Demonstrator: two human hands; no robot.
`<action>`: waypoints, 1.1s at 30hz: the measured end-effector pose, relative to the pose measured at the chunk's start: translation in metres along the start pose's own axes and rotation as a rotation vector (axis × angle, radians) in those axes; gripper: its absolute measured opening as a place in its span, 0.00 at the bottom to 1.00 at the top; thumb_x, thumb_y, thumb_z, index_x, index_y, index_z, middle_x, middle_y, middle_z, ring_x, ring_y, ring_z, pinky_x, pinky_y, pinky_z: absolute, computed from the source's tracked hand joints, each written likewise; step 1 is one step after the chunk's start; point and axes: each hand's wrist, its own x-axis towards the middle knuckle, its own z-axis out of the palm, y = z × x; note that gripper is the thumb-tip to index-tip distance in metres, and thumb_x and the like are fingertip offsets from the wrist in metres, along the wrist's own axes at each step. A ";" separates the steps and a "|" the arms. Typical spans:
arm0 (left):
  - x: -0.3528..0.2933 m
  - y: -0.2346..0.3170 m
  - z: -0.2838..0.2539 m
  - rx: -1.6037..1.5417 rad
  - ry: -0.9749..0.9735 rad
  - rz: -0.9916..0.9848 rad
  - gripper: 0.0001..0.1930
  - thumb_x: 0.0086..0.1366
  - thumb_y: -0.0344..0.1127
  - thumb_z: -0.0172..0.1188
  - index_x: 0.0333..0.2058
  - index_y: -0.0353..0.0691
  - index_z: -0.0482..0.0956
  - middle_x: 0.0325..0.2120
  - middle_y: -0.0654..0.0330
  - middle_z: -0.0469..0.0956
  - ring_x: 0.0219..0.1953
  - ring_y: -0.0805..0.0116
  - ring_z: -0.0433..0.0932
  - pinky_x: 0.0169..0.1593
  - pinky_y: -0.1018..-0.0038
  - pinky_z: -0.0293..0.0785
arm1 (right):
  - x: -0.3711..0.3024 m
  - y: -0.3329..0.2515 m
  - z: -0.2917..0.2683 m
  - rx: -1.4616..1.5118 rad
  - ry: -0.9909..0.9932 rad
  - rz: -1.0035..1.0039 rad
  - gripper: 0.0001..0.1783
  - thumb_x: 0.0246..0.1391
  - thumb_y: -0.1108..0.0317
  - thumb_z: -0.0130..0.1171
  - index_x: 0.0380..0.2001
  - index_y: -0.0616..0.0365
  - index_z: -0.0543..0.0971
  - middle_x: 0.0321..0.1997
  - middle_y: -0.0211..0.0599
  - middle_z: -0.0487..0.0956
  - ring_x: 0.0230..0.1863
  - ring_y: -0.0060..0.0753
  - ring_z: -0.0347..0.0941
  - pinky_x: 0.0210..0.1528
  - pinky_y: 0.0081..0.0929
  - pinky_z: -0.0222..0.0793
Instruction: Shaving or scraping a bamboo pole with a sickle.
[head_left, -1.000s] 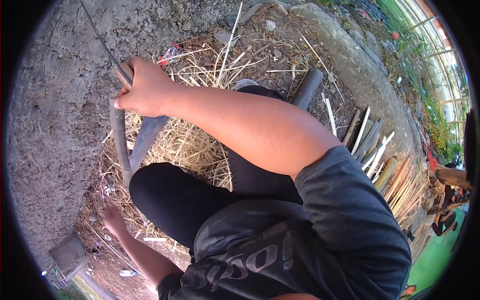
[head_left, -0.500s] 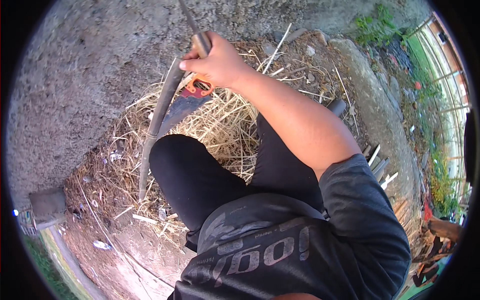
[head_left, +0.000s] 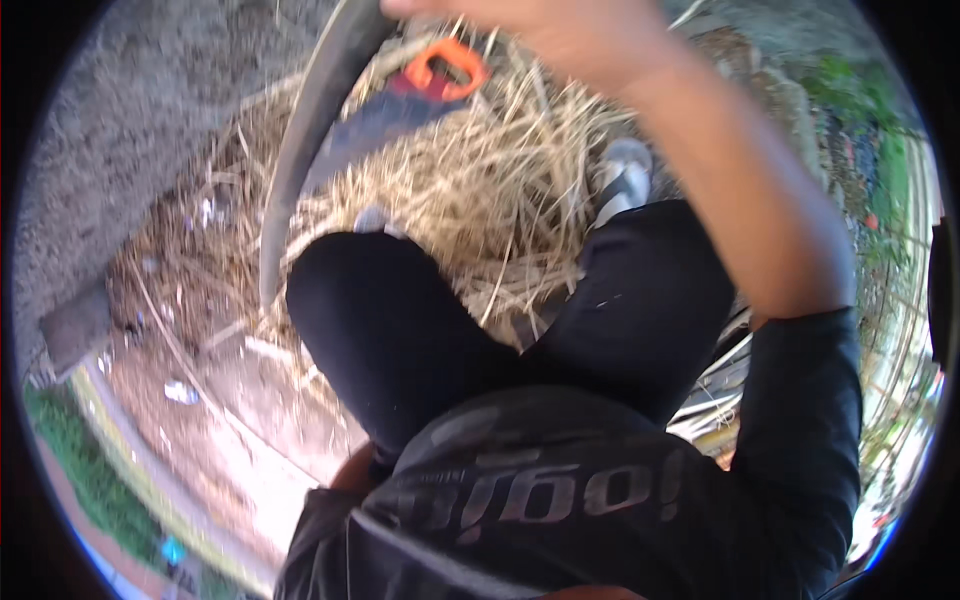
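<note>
My right hand [head_left: 560, 25] is blurred and cut off by the upper edge. Its visible fingertips come up against the top of a grey-brown bamboo pole [head_left: 300, 150]. The hand looks closed, but what lies inside its grip is out of sight. The pole slants down beside my left knee. Behind it a handsaw rests on the dry straw [head_left: 490, 190], with an orange handle [head_left: 447, 68] and a dark blade [head_left: 385, 130]. My left hand does not show; only a patch of skin [head_left: 352, 470] appears by my left hip.
A rough grey wall [head_left: 150, 110] rises at the far left. My grey shoe [head_left: 627, 175] stands on the straw between litter and strips. A dark block [head_left: 75, 325] lies at the left. Pale sticks [head_left: 715, 400] lie beside my right thigh. Green plants [head_left: 850, 90] grow at the far right.
My right hand has moved up and right to the picture's edge. The dark rod it gripped is now out of view. My knees have spread, and the whole view has shifted.
</note>
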 end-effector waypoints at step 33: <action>-0.143 0.378 -0.063 0.181 1.005 1.527 0.26 0.54 0.43 0.72 0.51 0.44 0.78 0.44 0.54 0.74 0.42 0.52 0.76 0.45 0.61 0.76 | -0.075 -0.038 0.101 0.096 0.273 -0.065 0.19 0.52 0.66 0.71 0.38 0.58 0.70 0.34 0.35 0.77 0.23 0.18 0.65 0.26 0.17 0.65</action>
